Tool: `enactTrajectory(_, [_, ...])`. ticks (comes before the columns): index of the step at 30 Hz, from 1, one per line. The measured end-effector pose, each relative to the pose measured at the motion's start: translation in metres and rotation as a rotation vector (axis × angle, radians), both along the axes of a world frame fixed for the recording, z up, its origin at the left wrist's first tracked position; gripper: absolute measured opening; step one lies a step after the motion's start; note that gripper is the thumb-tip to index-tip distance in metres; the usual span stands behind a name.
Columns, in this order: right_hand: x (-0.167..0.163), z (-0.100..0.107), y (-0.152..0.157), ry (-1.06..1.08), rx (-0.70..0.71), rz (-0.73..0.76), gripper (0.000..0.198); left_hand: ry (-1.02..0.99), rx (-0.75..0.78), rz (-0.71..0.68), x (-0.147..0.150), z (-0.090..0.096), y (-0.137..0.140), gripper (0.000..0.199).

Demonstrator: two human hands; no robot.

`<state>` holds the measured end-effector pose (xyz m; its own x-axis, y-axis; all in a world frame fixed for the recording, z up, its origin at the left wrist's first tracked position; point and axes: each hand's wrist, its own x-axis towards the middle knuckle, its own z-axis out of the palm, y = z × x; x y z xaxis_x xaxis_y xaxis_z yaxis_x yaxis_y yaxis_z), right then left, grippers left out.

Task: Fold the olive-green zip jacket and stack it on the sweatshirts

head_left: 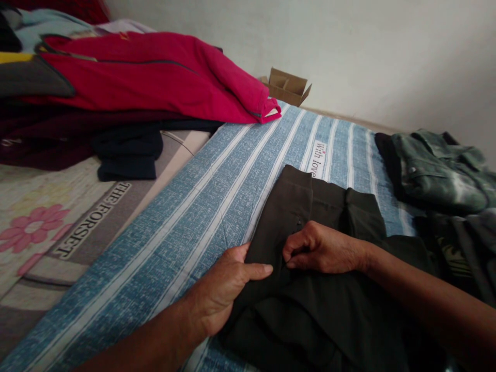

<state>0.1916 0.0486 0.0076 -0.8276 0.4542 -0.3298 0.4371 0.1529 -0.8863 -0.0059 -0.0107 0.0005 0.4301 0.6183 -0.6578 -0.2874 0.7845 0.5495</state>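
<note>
A pair of dark olive trousers (329, 320) lies spread on the blue striped bedding, its wide waistband at the far end. Along its left edge, my left hand (228, 279) holds the cloth with the thumb on top and the fingers underneath, partly hidden. My right hand (321, 248) is closed in a pinch over the front of the trousers, to the right of my left thumb. Cloth is gathered at its fingertips. A small dark detail, too small to make out, shows on the fabric just above that hand.
Blue striped bedding (186, 227) with white bands covers the bed. Folded green patterned clothing (445, 170) and more dark garments (461, 248) lie on the right. A pink zipped jacket (163, 77) tops a clothes pile on the left, beside a floral cover (34, 227). A cardboard box (289, 88) stands by the wall.
</note>
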Motion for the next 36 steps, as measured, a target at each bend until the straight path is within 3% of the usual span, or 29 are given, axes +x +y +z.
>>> enactTrajectory(9, [-0.004,-0.003,-0.004,-0.087,-0.079,-0.165,0.009,0.014,0.013,0.025,0.0,0.001,-0.001,0.054])
enactTrajectory(20, [-0.005,-0.005,-0.005,-0.125,-0.125,-0.396,0.03,-0.035,-0.013,-0.006,-0.001,0.001,0.001,0.052])
enactTrajectory(26, [-0.002,-0.012,-0.002,-0.027,-0.36,-0.455,0.033,-0.013,0.02,-0.01,-0.001,0.001,0.001,0.048])
enactTrajectory(36, [0.0,-0.017,0.005,-0.14,-0.182,-0.457,0.029,0.024,0.041,-0.01,-0.001,0.001,-0.002,0.049])
